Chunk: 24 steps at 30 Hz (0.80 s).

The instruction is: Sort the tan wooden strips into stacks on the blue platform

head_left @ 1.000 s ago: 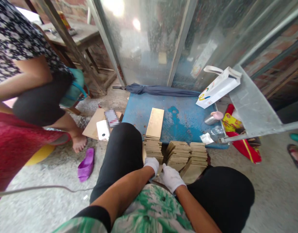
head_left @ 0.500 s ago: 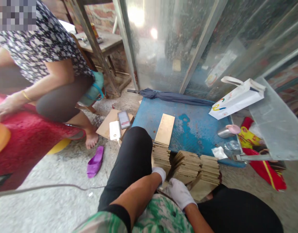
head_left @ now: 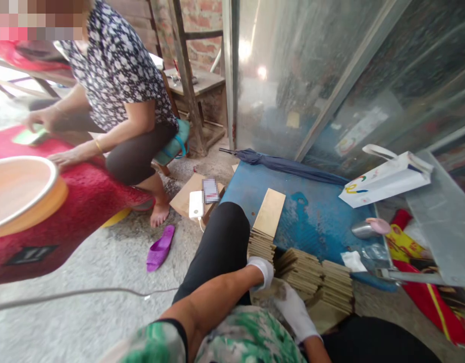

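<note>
Both my hands wear white gloves and reach down between my knees. My left hand (head_left: 260, 269) sits at the base of a stack of thin wooden boards (head_left: 263, 237); its fingers curl downward, and what they grip is hidden. My right hand (head_left: 293, 308) rests close beside it, below a second, fanned pile of boards (head_left: 317, 277), its fingertips hidden too. One flat board lies on top of the left stack, reaching onto a blue platform (head_left: 315, 212).
Another person squats at the left over a red mat (head_left: 47, 237), near a round basin (head_left: 16, 191). A purple slipper (head_left: 160, 247), a cable, cardboard with a white phone (head_left: 195, 204), a folded umbrella (head_left: 285, 164), a white bag (head_left: 387, 179) and metal sheets surround the platform.
The view has swung left, showing more of the other person, the red mat and the basin. My hands have stayed low by the board stacks, the right one a little lower.
</note>
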{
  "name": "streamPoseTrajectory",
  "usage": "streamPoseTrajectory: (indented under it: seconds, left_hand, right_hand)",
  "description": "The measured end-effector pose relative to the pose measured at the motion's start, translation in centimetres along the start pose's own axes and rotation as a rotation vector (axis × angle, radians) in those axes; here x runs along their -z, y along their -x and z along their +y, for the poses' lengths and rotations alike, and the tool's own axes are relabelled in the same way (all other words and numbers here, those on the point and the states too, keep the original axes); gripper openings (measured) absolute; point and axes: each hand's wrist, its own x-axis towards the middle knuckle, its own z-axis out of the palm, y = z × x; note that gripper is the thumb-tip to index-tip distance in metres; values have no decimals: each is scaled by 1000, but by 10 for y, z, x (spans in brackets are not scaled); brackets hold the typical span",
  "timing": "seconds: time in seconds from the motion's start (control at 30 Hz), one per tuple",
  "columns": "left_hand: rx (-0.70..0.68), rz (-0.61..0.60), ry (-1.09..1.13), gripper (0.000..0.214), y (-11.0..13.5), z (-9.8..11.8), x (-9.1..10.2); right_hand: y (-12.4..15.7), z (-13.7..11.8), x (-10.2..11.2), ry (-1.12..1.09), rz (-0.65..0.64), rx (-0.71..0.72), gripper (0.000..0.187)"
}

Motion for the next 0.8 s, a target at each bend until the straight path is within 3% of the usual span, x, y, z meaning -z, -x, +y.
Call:
streamPoseTrajectory:
  seconds: [0.13,0.27,0.37,0.5,0.57,0.67,0.8]
  left_hand:
    - [-48,-30,-75,25,16,3,18]
    - [-97,42,-49,22,32,4,39]
    - [-124,111,11,19,46,5,57]
    - [-104,212,129,44,69,8,86]
    - [-84,253,190,52,81,10,101]
    - [-65,281,289,48,97,14,119]
    - [-42,281,419,39,110,21,128]
  right_hand:
    - [5,-9,3,-15,48,-64,84]
    - [6,-13,-5,-68,265,-34,109]
    - [5,-13,-8,-168,379,41,116]
    - [2,-13,-4,-255,492,143,125]
    - [2,-15,0,-193,555,166,127]
    - [3,-19,4,-32,639,224,130]
    - [0,-21,7,134,765,368,135]
